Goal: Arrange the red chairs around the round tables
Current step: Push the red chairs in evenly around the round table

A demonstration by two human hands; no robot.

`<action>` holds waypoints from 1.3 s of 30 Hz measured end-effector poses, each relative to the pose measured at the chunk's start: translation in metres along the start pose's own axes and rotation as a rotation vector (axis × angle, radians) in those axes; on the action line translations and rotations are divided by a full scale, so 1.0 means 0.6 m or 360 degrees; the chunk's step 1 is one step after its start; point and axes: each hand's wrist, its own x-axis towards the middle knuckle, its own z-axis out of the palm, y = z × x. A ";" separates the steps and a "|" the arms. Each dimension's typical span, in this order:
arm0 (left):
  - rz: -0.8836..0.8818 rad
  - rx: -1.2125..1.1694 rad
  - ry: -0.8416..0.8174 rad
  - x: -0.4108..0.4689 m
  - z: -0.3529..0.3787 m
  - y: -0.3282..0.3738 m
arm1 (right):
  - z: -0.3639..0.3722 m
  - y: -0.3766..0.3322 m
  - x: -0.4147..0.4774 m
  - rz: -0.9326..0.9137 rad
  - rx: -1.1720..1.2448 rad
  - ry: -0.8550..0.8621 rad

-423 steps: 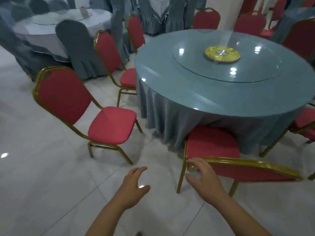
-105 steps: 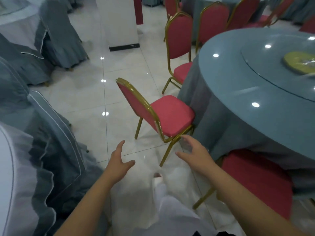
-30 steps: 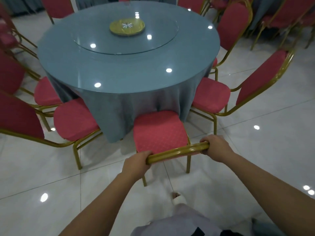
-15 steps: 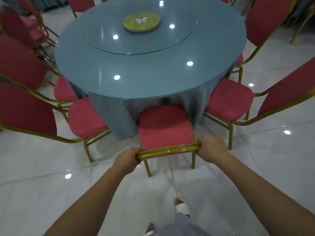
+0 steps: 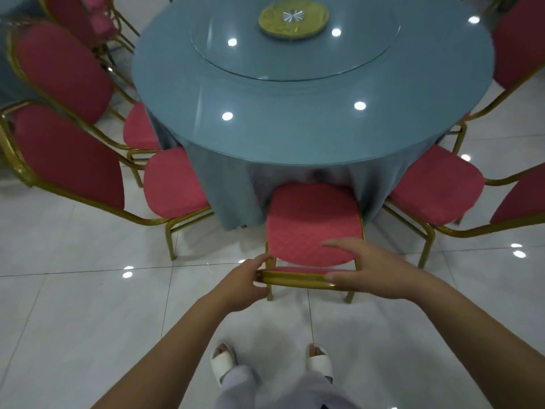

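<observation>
At the round desk (image 5: 295,128), the middle red chair (image 5: 312,225) looks placed, neighbours (image 5: 174,187) too; left grip (image 5: 244,280) pinches its rail (image 5: 295,280), right grip (image 5: 362,270) apart.

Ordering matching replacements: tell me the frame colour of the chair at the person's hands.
Gold. The chair frame shows it best along its top rail in the head view.

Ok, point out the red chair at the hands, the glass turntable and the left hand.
red chair (image 5: 312,225): head view, middle of its seat cushion.
glass turntable (image 5: 295,62): head view, bare glass near its front.
left hand (image 5: 244,283): head view, back of the hand.
</observation>
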 end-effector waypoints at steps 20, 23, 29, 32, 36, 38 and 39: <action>-0.0207 -0.0672 0.0603 -0.244 -0.432 -0.582 | 0.334 -0.609 0.360 -0.0312 0.0647 0.0165; -0.0224 -0.0685 0.0660 -0.231 -0.502 -0.639 | 0.351 -0.675 0.440 -0.0307 0.0577 0.0075; -0.0258 -0.0578 0.0781 -0.171 -0.706 -0.750 | 0.392 -0.801 0.665 -0.0267 0.0529 -0.0025; -0.0291 -0.0548 0.0800 -0.139 -0.812 -0.799 | 0.415 -0.892 0.783 -0.0275 0.0630 -0.0024; -0.0297 -0.0537 0.0667 -0.105 -0.921 -0.860 | 0.443 -1.011 0.927 -0.0208 0.0886 -0.0057; -0.0285 -0.0548 0.0725 -0.091 -0.970 -0.890 | 0.453 -1.067 0.985 -0.0106 0.0772 -0.0053; -0.0307 -0.0565 0.0775 -0.088 -0.994 -0.907 | 0.458 -1.089 1.009 -0.0037 0.0685 -0.0011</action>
